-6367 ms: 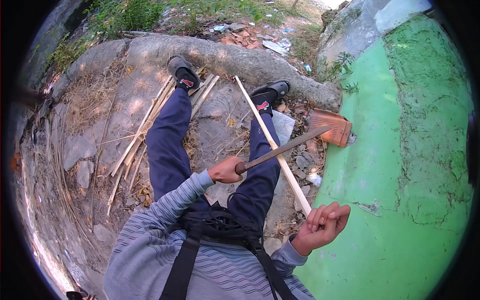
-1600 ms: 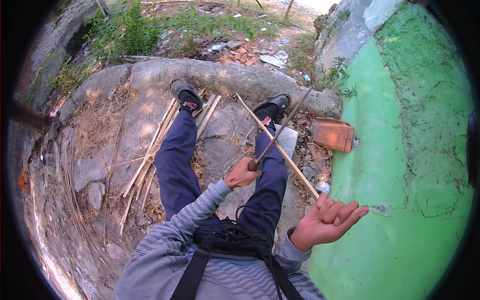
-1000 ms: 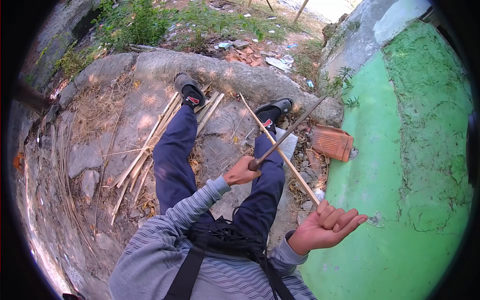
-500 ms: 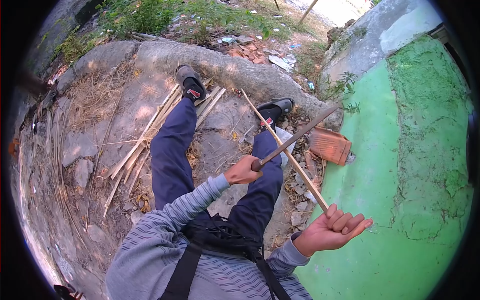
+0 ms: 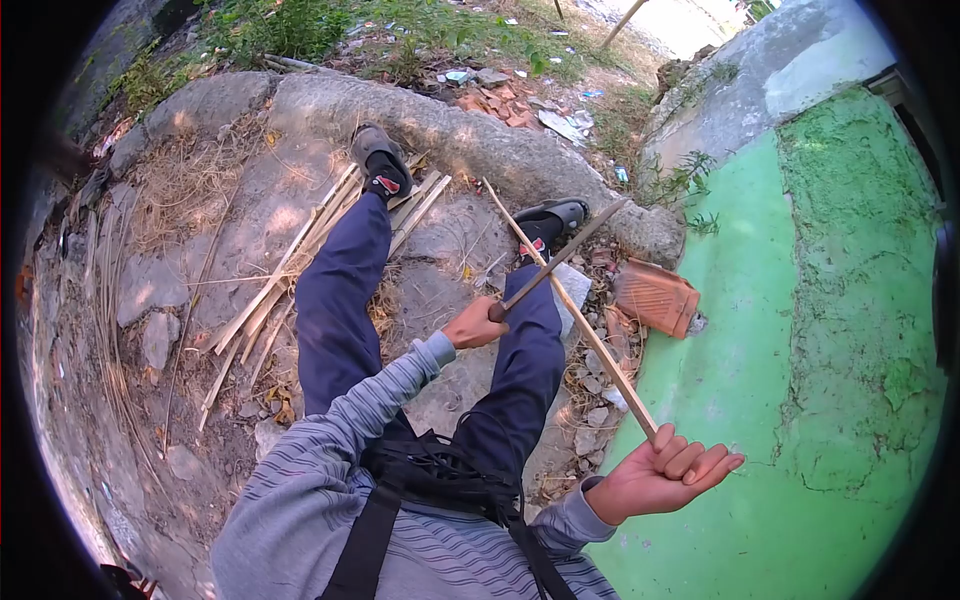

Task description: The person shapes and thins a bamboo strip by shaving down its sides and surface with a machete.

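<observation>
My left hand (image 5: pixel 474 325) is closed round the handle of a long, narrow knife (image 5: pixel 566 246) with a dull brown blade. The blade points up and to the right, crossing a pale bamboo strip (image 5: pixel 600 350) over my right shin. Whether its edge touches the strip I cannot tell. My right hand (image 5: pixel 670 472) grips the near end of the strip with curled fingers, beside the green wall. From there the strip slants away, its thin far end near my right shoe (image 5: pixel 555 213).
Split bamboo strips (image 5: pixel 268 300) lie in a pile by my left leg. Right of my right leg are a broken orange roof tile (image 5: pixel 655 297) and rubble. A green wall (image 5: pixel 735 380) rises close on the right; a low stone kerb (image 5: pixel 440 130) runs beyond my feet.
My left hand has moved slightly up and left with the knife. The blade now crosses the strip farther from my right hand, which has hardly moved.
</observation>
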`<state>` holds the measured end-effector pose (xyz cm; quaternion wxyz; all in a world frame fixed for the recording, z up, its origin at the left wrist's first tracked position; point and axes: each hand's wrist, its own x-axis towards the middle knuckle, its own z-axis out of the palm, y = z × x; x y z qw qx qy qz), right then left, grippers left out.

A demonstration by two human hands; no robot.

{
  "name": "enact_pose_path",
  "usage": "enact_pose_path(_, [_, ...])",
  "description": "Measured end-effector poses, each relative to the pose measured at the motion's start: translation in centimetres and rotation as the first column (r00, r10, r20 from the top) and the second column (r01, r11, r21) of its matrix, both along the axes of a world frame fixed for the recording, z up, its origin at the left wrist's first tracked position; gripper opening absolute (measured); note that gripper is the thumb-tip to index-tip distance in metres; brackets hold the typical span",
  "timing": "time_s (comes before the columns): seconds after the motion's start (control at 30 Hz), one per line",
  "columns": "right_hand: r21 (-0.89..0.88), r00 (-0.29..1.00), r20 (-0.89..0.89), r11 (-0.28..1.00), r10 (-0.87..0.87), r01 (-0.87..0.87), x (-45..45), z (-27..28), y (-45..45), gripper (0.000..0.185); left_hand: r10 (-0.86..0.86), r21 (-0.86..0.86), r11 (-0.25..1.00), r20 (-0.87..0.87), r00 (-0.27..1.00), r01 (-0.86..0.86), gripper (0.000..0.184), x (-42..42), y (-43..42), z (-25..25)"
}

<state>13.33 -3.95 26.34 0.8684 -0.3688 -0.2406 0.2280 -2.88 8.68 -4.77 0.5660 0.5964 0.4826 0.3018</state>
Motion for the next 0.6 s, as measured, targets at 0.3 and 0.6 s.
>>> enact_pose_path(0.3, [0.017, 0.998, 0.057, 0.999, 0.035, -0.036, -0.2, -0.1, 0.1, 0.050, -0.014, 0.005, 1.000, -0.025, 1.000, 0.015, 0.030, -1.5, 0.1, 0.4])
enact_pose_path(0.6, [-0.042, 0.999, 0.009, 0.998, -0.040, 0.041, -0.4, 0.6, 0.1, 0.050, 0.095, -0.026, 0.995, 0.032, 0.995, -0.094, 0.027, -1.4, 2.1, -2.0])
